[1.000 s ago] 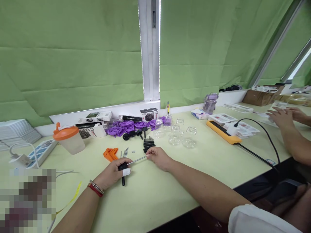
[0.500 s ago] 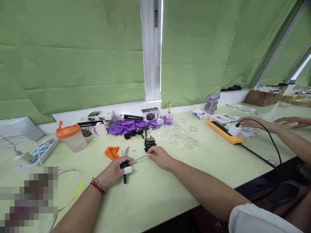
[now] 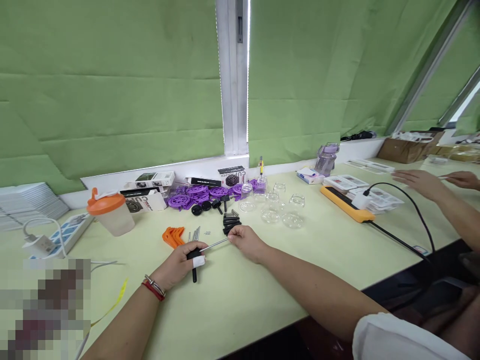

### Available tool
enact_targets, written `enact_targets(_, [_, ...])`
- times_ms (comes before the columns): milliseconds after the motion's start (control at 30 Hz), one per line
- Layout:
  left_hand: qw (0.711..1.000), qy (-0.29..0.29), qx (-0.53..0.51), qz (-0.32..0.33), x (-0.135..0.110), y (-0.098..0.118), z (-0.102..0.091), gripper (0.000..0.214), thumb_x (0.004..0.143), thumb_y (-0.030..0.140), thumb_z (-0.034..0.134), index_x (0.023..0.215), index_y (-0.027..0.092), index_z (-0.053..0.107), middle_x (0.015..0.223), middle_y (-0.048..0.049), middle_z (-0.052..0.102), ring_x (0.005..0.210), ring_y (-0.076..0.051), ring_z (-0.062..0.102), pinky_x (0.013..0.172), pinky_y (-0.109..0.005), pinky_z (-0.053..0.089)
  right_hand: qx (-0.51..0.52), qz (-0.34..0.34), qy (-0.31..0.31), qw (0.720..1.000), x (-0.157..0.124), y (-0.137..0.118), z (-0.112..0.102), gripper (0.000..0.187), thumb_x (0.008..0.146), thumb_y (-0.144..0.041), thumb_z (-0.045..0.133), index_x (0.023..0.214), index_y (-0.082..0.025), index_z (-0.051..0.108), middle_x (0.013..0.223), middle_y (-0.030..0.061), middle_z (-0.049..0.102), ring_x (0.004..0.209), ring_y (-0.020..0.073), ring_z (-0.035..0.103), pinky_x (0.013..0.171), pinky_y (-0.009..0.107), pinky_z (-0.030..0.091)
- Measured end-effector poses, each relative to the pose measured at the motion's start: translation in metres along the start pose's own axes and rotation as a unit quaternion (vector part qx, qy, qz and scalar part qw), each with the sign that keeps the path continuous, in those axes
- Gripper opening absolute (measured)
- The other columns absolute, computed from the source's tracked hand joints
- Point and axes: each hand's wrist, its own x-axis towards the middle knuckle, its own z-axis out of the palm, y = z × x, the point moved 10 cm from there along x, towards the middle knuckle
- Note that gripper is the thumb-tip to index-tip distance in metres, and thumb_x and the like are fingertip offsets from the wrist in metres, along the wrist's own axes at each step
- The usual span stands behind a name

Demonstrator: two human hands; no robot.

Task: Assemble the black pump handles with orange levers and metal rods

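Observation:
My left hand point(image 3: 180, 262) is closed around a black plastic part point(image 3: 193, 254), whose dark stem points down toward the table. A white wrap covers the thumb. From that part a thin metal rod point(image 3: 214, 245) slants up to the right, and my right hand point(image 3: 247, 244) pinches its far end. Several orange hooked pieces point(image 3: 173, 236) and silver pins point(image 3: 196, 233) lie just beyond my left hand. Close behind my right fingers are black tubes point(image 3: 231, 225) and small springs point(image 3: 233, 213).
Purple wheel-shaped parts point(image 3: 198, 192), black knobs point(image 3: 206, 205) and clear domes point(image 3: 292, 219) stand farther back. An orange-lidded cup point(image 3: 116, 220) is at left. At right are a yellow power strip point(image 3: 347, 205) and a co-worker's hands point(image 3: 422, 182).
My hands and the rod hold nearly the same pose. At right, the co-worker's hand has moved away from the white packs, farther right.

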Motion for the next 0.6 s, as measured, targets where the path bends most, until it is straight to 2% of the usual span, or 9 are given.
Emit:
enact_targets(233, [1.000, -0.005, -0.012, 0.003, 0.0002, -0.0017, -0.0002, 0.040, 0.072, 0.043, 0.065, 0.101, 0.017, 0.064, 0.088, -0.0042, 0.061, 0.085, -0.019, 0.054, 0.081, -0.030, 0.046, 0.001, -0.029, -0.006, 1.000, -0.0017, -0.0071, 0.0007, 0.014, 0.075, -0.030, 0.060, 0.079, -0.016, 0.060, 0.074, -0.0004, 0.056, 0.067, 0.0117, 0.047, 0.064, 0.025, 0.038])
enact_targets(433, [1.000, -0.009, 0.011, 0.010, 0.0008, -0.0042, -0.0024, 0.039, 0.073, 0.042, 0.065, 0.103, 0.018, 0.065, 0.094, -0.0055, 0.063, 0.090, -0.021, 0.056, 0.085, -0.032, 0.046, -0.091, -0.012, -0.026, 0.995, -0.0038, -0.0074, 0.0018, 0.016, 0.076, -0.033, 0.060, 0.074, -0.017, 0.060, 0.063, -0.0023, 0.049, 0.058, 0.0104, 0.039, 0.055, 0.023, 0.033])
enact_targets(600, [1.000, -0.015, 0.022, 0.016, 0.0011, -0.0047, -0.0025, 0.040, 0.074, 0.042, 0.064, 0.105, 0.018, 0.065, 0.099, -0.0065, 0.064, 0.093, -0.022, 0.056, 0.087, -0.032, 0.045, -0.097, 0.002, -0.047, 0.994, -0.0049, -0.0084, 0.0025, 0.017, 0.074, -0.033, 0.062, 0.070, -0.017, 0.060, 0.056, -0.0045, 0.044, 0.054, 0.0093, 0.035, 0.052, 0.023, 0.029])
